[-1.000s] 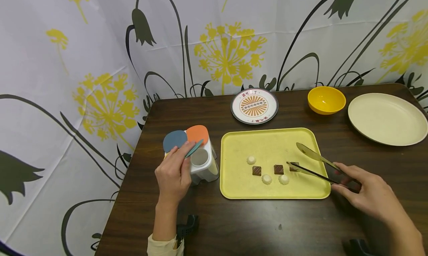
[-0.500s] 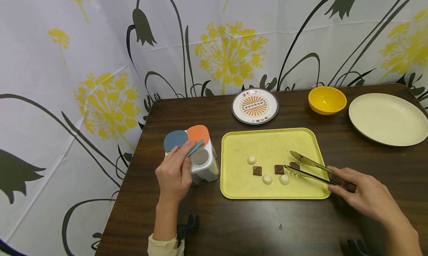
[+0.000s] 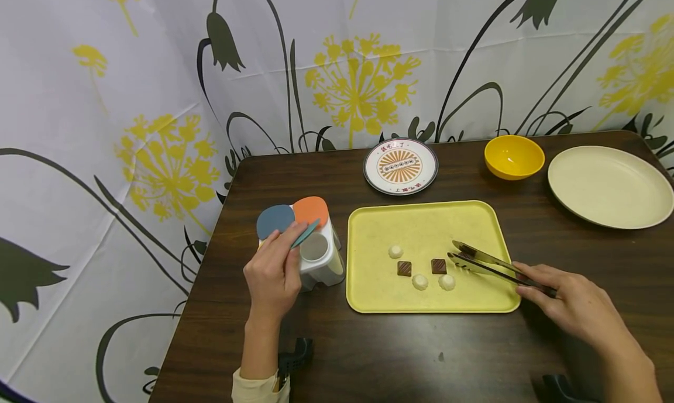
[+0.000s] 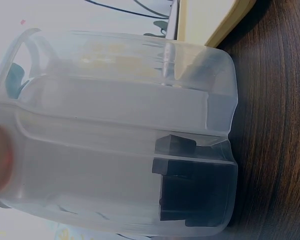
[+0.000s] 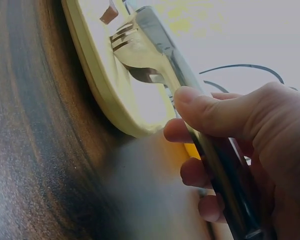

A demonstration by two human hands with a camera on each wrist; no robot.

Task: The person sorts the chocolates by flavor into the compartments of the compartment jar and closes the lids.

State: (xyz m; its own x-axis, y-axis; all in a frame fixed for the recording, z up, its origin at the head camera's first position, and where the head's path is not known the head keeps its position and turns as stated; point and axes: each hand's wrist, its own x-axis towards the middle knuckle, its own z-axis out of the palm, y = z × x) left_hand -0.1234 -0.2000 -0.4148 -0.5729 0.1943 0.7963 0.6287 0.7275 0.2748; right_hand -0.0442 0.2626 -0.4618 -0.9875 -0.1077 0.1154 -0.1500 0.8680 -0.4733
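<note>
The right hand point(image 3: 574, 303) is squeezing tongs point(image 3: 492, 264) shut on a brown candy point(image 3: 466, 252) on the yellow tray point(image 3: 421, 224), while the left hand point(image 3: 271, 274) is holding a lid point(image 3: 305, 233) on the box point(image 3: 318, 257) on the tabletop point(image 3: 400, 356).

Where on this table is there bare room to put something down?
The dark wooden table is bare in front of the yellow tray, between both hands. The tray's far half is free. Its near half is crowded with sweets and metal tongs.

Glossy metal tongs point(image 3: 489, 262); matt yellow plastic tray point(image 3: 421, 221); translucent plastic container point(image 4: 120, 135); dark wood-grain table point(image 3: 400, 350).
</note>
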